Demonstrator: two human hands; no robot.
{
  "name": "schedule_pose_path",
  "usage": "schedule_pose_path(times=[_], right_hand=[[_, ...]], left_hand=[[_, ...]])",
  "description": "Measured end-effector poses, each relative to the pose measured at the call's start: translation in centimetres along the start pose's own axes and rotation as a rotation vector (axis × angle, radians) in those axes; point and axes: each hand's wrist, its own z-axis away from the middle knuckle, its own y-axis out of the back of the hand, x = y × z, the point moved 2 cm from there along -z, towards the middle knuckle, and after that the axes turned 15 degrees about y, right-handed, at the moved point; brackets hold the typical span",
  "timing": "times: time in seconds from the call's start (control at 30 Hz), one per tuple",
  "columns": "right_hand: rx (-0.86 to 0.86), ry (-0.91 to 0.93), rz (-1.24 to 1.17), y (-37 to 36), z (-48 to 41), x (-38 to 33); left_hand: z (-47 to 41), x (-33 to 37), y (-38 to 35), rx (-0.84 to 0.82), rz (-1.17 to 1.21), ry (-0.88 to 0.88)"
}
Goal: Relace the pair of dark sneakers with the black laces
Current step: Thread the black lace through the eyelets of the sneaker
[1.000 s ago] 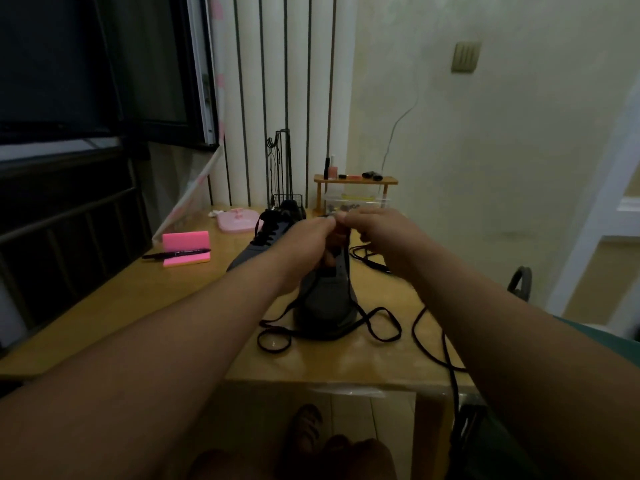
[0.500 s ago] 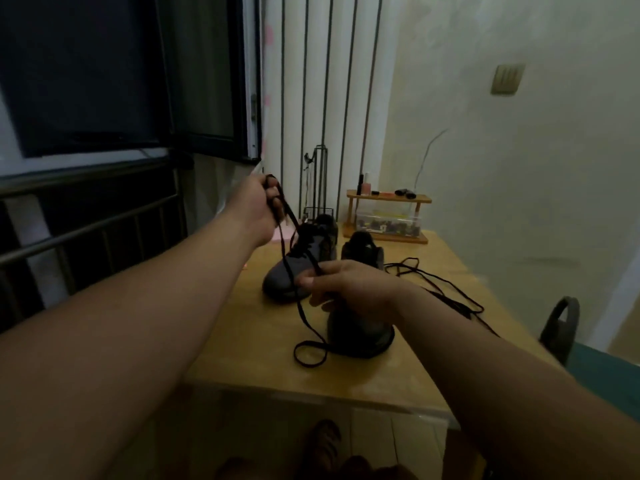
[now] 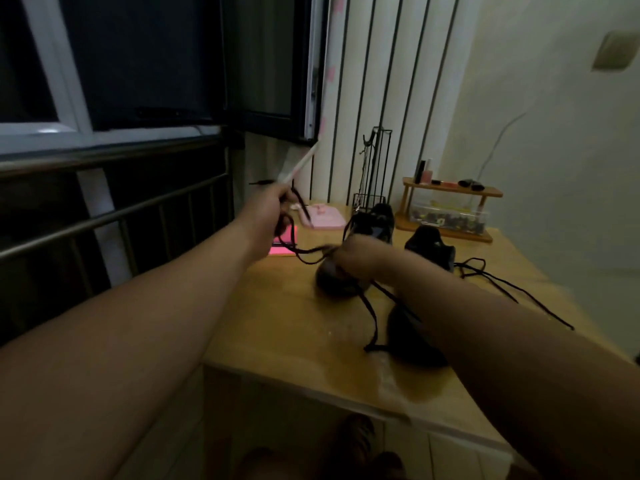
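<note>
Item: my left hand [image 3: 268,211], closed round a black lace [image 3: 304,251], raised left of the surface [image 3: 277,323]; my right hand [image 3: 356,252], blurred, grip undeterminable, at the lace above the near sneaker [image 3: 412,336]. Far sneaker [image 3: 377,221] behind it. Risk: a hard pull could unthread the lace or topple the sneaker.

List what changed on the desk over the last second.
The left hand left the near sneaker and drew the black lace up and out to the left, still gripping it. The right hand stayed low, pinching the lace. Both sneakers, the loose lace and the wooden shelf kept their places.
</note>
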Motion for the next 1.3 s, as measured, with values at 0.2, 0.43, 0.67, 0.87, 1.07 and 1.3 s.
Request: schedule_pose_path(times=[0.2, 0.43, 0.67, 0.87, 1.07, 1.3], right_hand=[[0.307, -0.159, -0.692, 3.7, -2.5, -3.4], [0.299, -0.006, -0.898, 2.2, -3.1, -1.4], [0.144, 0.085, 0.383, -1.8, 6.0, 4.6], [0.231, 0.042, 0.506, -3.1, 9.7, 7.8], [0.284, 0.05, 0.497, -1.4, 5.6, 11.1], [0.268, -0.01, 0.561, 1.6, 2.4, 15.4]], left_hand=[[2.9, -5.5, -2.6, -0.435, -0.215, 0.086], [1.5, -6.1, 0.0, -0.15, -0.457, 0.048], [0.3, -6.4, -0.6, 0.251, -1.734, 0.069], [-0.2, -6.6, -7.9, 0.151, -1.451, -0.369], [-3.5, -9.7, -9.1, 0.06, -1.423, 0.014], [1.0, -9.9, -11.7, 0.113, -1.5, -0.023]])
